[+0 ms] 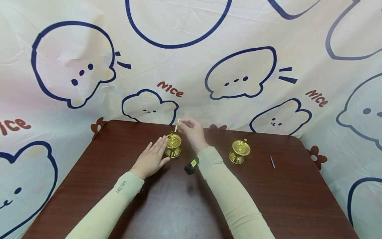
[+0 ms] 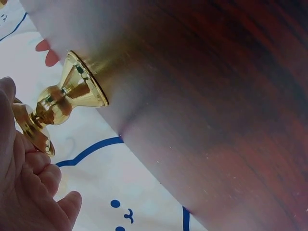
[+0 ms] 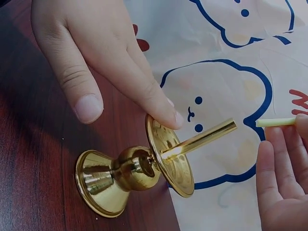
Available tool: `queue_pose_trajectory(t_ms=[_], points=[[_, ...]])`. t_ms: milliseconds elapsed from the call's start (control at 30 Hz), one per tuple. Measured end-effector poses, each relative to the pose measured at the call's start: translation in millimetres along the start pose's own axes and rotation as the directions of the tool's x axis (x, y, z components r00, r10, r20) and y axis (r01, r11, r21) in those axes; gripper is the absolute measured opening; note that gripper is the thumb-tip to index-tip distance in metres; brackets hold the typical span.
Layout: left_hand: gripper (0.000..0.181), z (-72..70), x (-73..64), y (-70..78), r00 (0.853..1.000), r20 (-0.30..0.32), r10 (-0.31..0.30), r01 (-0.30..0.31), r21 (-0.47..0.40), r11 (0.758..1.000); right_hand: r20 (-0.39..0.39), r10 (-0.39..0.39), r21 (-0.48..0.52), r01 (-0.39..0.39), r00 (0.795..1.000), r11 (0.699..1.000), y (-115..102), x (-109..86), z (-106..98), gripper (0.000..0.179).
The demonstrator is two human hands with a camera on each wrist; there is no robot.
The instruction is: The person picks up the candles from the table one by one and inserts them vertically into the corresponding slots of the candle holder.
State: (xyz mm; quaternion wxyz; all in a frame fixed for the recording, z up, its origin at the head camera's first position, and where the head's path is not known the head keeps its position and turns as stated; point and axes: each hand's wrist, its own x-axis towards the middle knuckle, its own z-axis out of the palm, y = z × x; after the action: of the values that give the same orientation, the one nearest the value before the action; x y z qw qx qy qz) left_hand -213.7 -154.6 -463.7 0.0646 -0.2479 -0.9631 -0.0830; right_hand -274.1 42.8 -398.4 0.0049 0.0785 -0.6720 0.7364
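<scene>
My left hand (image 1: pixel 151 158) rests with straight fingers on the dish rim of a small gold-coloured candle holder (image 1: pixel 173 141). This holder stands upright on a round foot, and a narrow gold tube (image 3: pixel 202 139) rises from the middle of its dish. In the right wrist view the left thumb is apart from the holder. A short, thin pale yellow stick (image 3: pixel 276 122) is pinched between the fingers and thumb of my right hand (image 1: pixel 194 132). The stick's lower end is close to the tube's top, with a gap between them in the right wrist view.
To the right stands a second gold candle holder (image 1: pixel 237 156), with a small pinkish tip (image 1: pixel 245 140) at its tube's top. Further right a thin purple stick (image 1: pixel 272 162) lies on the dark brown table (image 1: pixel 167 212). A cartoon-printed cloth (image 1: pixel 191 66) hangs behind.
</scene>
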Motion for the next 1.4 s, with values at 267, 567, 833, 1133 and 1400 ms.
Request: queue_pose_trajectory(t_ms=[267, 567, 833, 1133, 1400], points=[[0.075, -0.5, -0.5, 0.6, 1.000, 0.011, -0.008, 0.008, 0.000, 1.000, 0.004, 0.012, -0.017, -0.012, 1.000, 1.000, -1, 0.8, 8, 0.024], [0.074, -1.8, -0.5, 2.0, 1.000, 0.009, -0.007, 0.007, -0.004, 1.000, 0.008, 0.005, -0.012, -0.005, 1.000, 1.000, 6, 5.4, 12, 0.026], [0.075, 0.2, -0.5, 1.5, 1.000, 0.010, -0.011, 0.011, 0.002, 1.000, 0.007, 0.012, -0.034, -0.012, 1.000, 0.999, 7, 5.5, 14, 0.026], [0.075, 0.9, 0.0, 1.7, 1.000, 0.011, -0.010, 0.010, 0.006, 1.000, 0.012, 0.005, -0.063, -0.004, 1.000, 0.998, 9, 5.7, 15, 0.028], [0.076, -0.3, -0.4, 2.1, 1.000, 0.012, -0.009, 0.009, 0.007, 1.000, 0.010, 0.002, -0.091, -0.001, 1.000, 0.996, 8, 4.2, 14, 0.025]])
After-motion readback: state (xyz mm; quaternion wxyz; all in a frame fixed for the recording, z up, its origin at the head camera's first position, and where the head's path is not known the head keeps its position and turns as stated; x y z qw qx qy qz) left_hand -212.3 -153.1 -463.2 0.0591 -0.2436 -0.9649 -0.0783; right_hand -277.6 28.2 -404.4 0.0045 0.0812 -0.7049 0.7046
